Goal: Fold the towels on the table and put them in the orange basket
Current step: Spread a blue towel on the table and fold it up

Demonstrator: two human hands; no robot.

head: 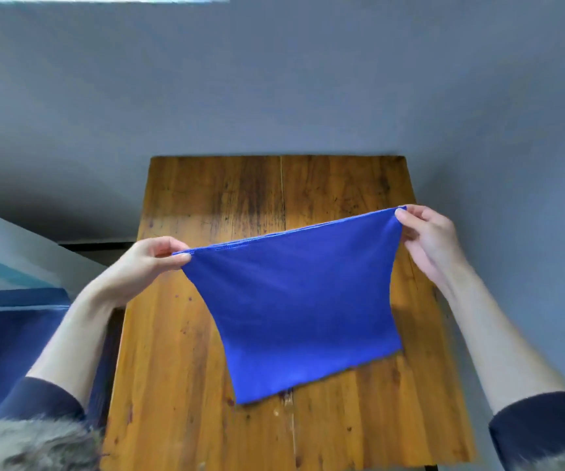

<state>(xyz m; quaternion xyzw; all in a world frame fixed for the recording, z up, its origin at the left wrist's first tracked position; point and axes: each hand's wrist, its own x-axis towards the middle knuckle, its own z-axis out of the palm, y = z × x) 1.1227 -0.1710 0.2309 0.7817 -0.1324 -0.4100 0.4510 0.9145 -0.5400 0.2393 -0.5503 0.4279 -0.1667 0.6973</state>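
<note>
Hands, left (153,254) and right (425,237), pinch blue towel (294,307) corners above wooden table (179,351); grey wall (274,79) behind.

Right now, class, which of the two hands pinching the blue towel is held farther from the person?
The right hand; the left hand grips the blue cloth towel nearer.

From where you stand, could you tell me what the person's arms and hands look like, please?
Both hands, left hand and right hand, are bare, without gloves, rings or a watch. The forearms are uncovered, with dark navy sleeves pushed up towards the elbows.
</note>
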